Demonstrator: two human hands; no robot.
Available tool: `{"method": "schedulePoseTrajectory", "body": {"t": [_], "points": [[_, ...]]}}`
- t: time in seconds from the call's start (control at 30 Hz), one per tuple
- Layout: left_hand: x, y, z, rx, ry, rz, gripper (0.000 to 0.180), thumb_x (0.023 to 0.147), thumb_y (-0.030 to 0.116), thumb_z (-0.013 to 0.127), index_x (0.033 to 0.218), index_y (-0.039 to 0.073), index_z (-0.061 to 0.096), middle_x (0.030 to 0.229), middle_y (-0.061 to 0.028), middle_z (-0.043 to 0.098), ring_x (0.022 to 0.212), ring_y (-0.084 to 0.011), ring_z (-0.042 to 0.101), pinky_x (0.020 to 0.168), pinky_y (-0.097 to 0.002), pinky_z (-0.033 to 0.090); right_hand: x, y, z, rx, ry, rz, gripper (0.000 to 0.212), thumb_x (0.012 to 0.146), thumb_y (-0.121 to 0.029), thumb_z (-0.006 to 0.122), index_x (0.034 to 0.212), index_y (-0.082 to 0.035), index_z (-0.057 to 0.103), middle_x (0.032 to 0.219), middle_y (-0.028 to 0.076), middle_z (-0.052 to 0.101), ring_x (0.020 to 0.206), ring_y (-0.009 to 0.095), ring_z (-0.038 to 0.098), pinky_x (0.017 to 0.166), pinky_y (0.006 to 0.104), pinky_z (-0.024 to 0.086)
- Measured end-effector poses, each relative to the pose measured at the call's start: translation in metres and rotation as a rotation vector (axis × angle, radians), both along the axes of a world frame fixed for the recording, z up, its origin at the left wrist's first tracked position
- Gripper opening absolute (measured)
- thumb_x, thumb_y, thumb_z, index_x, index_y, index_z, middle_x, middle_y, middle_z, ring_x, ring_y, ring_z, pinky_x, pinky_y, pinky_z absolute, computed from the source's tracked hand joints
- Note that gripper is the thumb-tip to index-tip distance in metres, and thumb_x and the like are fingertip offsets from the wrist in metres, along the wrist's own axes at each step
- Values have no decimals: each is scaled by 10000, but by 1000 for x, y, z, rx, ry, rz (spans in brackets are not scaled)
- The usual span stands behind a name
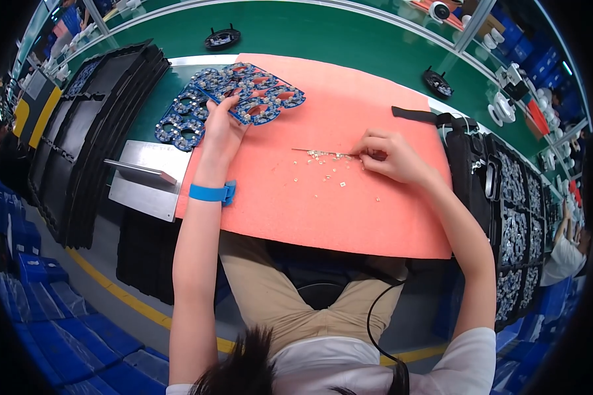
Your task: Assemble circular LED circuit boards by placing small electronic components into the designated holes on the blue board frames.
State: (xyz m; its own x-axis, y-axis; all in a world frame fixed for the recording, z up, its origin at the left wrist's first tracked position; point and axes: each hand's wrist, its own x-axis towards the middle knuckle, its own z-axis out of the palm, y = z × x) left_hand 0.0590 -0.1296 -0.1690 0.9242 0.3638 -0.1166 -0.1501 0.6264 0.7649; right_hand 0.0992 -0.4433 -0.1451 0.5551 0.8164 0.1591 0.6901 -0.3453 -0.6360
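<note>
My left hand (223,126) grips the near edge of a blue circuit board panel (270,99) with rounded cut-outs, tilted above the left part of a salmon-pink mat (349,224). A blue strap (207,193) circles that wrist. My right hand (392,156) pinches thin tweezers (303,150), their tips pointing left. Around and below the tweezers lie many small pale components (327,176), scattered over the mat. Another blue board panel (171,128) rests just left of my left hand; whether it touches the held one I cannot tell.
Black trays (92,131) are stacked at the left, beside a metal plate with a raised bar (141,181). Racks of circuit boards (510,224) and a black strap (412,115) are at the right. Two dark round parts with prongs (222,38) sit on the green bench (323,33).
</note>
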Motion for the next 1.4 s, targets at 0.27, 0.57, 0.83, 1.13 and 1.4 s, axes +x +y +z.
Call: {"method": "schedulePoseTrajectory", "body": {"t": [0.27,0.57,0.83,1.13,1.4], "points": [[2,8,-10,29,-30,-28,268,919,57,438,1174,70,358,1101,-125,620,979,-247,628,862,-427,512,-37,-20,2,90,40,-159,162,775,27,586,912,-3,667,810,67,583,691,134,572,596,258,450],[7,9,-10,89,-51,-117,315,901,31,415,1151,116,244,1090,-173,588,879,-284,663,755,-402,567,-75,-10,-8,110,-95,-321,176,765,16,616,927,-10,680,727,67,556,578,131,559,558,254,472],[10,0,-3,107,-18,-39,312,907,20,396,1156,107,229,1071,-183,586,836,-321,667,728,-410,580,-82,-1,-12,135,-56,-264,195,735,42,616,904,-18,692,736,46,574,572,99,544,530,226,444],[17,7,-10,130,-33,-98,336,891,5,410,1134,109,203,1073,-166,576,922,-281,648,753,-404,590,-87,6,-12,136,-27,-193,162,744,11,621,891,-22,681,733,58,567,564,116,555,520,247,458],[20,13,-17,117,-38,-105,292,890,4,413,1085,116,227,1112,-159,551,931,-271,645,736,-404,597,-97,9,-10,133,-5,-138,173,737,16,618,899,-11,673,743,71,569,578,141,565,525,261,460]]}}
